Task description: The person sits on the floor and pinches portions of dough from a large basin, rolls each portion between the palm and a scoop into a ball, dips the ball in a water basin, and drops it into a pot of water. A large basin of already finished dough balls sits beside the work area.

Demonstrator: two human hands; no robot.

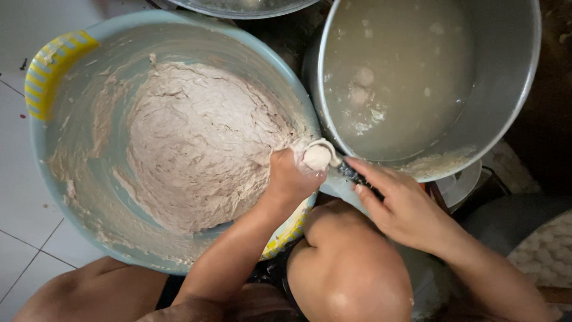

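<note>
While the left hand (290,177) squeezes a paste ball (317,157) out above its fist, the right hand (400,206) pinches a spoon (351,173) just beside it.

Dim, soft light; glare on pot rim (532,77), slight blur.
</note>
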